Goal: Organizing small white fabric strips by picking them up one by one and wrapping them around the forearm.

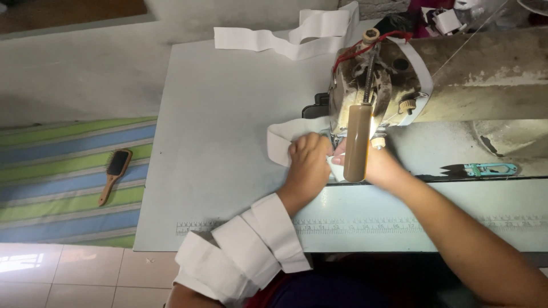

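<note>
One sewing machine (434,80) fills the upper right of the frame, on one pale table (222,142). Two hands work at its needle in the centre: the left hand (308,162) lies curled, pressing a white fabric strip (281,142) flat; the right hand (377,165) is half hidden behind the machine's brown lever, so its grip cannot be told. More white strip wraps the left forearm, bottom centre. One teal thread snip (485,169) lies at right; one wooden hairbrush (114,174) rests on a striped mat (63,182) at left.
</note>
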